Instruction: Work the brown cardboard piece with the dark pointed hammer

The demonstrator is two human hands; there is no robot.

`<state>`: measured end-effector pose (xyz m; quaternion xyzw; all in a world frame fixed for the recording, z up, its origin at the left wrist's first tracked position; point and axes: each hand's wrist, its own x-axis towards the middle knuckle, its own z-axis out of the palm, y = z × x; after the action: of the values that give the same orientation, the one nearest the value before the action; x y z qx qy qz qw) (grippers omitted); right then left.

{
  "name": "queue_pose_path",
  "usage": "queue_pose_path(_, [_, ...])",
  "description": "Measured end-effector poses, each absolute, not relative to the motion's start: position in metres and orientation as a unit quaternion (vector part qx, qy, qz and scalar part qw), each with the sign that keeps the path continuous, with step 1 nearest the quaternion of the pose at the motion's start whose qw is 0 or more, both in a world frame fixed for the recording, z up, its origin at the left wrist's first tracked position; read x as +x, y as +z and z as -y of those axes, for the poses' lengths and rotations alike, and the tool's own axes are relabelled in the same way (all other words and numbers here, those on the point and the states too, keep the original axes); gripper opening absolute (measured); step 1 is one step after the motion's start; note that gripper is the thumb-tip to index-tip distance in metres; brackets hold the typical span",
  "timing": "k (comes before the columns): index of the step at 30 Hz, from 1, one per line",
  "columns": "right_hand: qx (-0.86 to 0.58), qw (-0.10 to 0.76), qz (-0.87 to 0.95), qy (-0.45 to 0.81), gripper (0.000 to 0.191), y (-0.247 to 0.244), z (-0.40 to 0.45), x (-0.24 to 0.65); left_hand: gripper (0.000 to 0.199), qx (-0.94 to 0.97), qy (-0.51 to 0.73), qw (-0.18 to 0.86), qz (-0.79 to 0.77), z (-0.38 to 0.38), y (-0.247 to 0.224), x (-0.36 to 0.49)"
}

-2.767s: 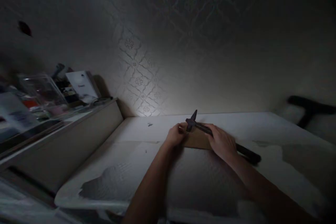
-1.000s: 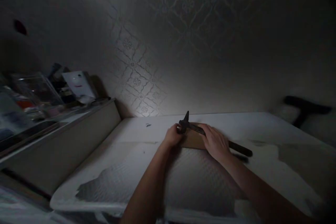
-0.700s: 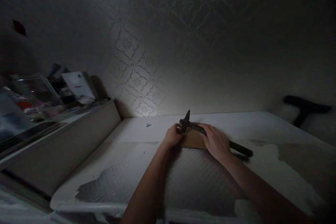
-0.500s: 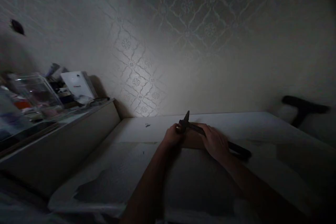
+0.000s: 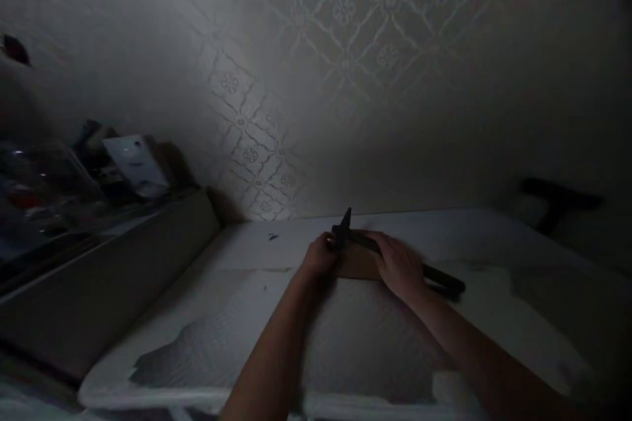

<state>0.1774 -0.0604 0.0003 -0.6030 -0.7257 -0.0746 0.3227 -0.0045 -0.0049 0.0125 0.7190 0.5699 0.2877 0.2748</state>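
My right hand (image 5: 401, 270) is closed around the dark handle of a hammer (image 5: 443, 277), whose end sticks out to the right. The hammer's head, with its pointed end up, sits right at the fingers of my left hand (image 5: 317, 256). Those left fingers are curled in a pinch at the left end of a flat brown board (image 5: 357, 262). Whatever is between them is hidden by the hammer head and the dim light. The board lies on a worn white table (image 5: 237, 325), partly under both hands.
Small dark bits (image 5: 273, 237) lie toward the table's back left. On the left, a raised shelf (image 5: 133, 237) carries a white box (image 5: 135, 161) and a clear container (image 5: 59, 174). A dark T-shaped object (image 5: 560, 197) stands at the right. Patterned wallpaper (image 5: 316, 79) covers the wall behind.
The whole view has shifted slightly, so things appear a little further left. Both hands, the hammer and the board keep nearly the same arrangement. The light on the scene has changed.
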Motion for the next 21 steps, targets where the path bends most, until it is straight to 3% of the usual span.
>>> queue_pose_path(21, [-0.608,0.326,0.722,-0.058,0.030,0.0037,0.0611,0.1757,0.034,0.728,0.289,0.271,-0.559,0.0022,0.0101,-0.0060])
